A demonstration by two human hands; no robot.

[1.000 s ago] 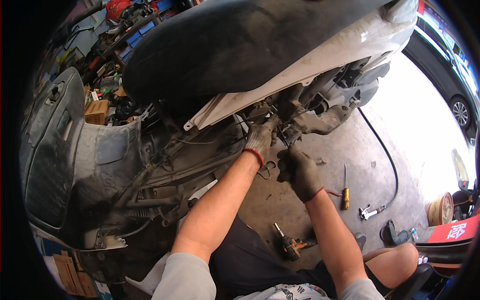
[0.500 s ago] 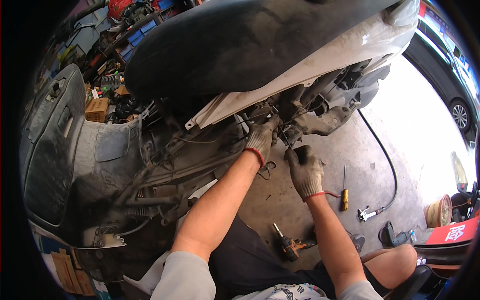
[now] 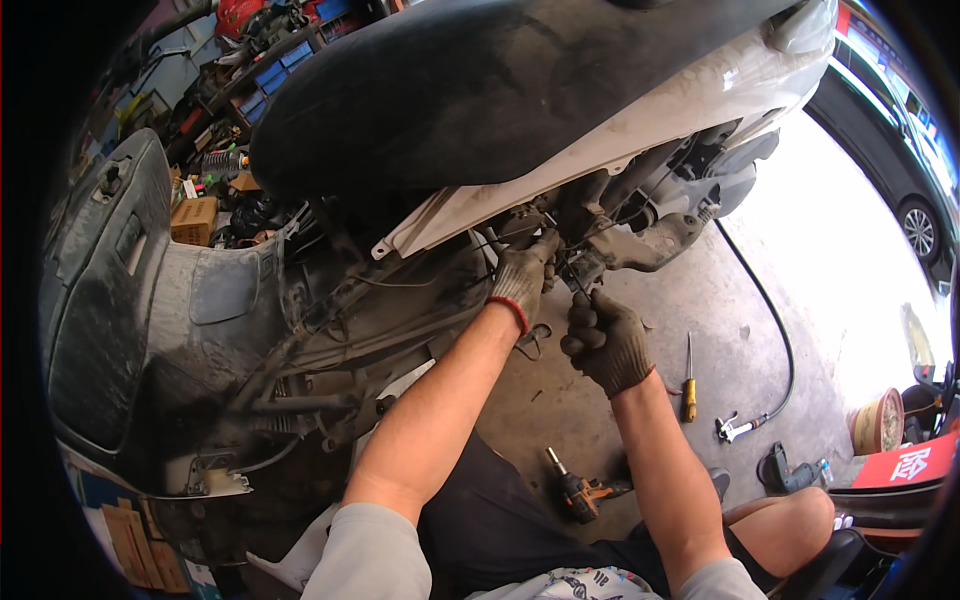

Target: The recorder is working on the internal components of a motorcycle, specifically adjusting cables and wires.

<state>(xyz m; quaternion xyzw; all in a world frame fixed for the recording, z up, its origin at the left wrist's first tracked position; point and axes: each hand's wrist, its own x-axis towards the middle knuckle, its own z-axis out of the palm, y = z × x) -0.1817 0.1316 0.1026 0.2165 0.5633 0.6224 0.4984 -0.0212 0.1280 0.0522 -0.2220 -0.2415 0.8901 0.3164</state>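
Note:
A scooter with a long black seat (image 3: 420, 110) and a white side panel (image 3: 600, 150) has its underside parts exposed. My left hand (image 3: 524, 268), in a dirty knitted glove with a red cuff, reaches in below the panel. Its fingers are closed at the dark mechanical parts (image 3: 580, 262), and what they grip is hidden. Just right of it and lower, my right hand (image 3: 612, 345), gloved alike, is curled shut on a thin-shafted tool (image 3: 582, 287). The shaft points up into those parts; its handle is hidden in my fist.
On the concrete floor lie a yellow-handled screwdriver (image 3: 690, 385), an orange-and-black power drill (image 3: 582, 495), another dark power tool (image 3: 785, 468) and a black hose (image 3: 785, 330) with a metal nozzle. Dusty scooter bodywork (image 3: 215, 300) stands left. A dark car (image 3: 890, 170) is parked far right.
My right hand has turned at the wrist and its fingers have curled in more tightly around the tool. My left hand keeps its place under the panel.

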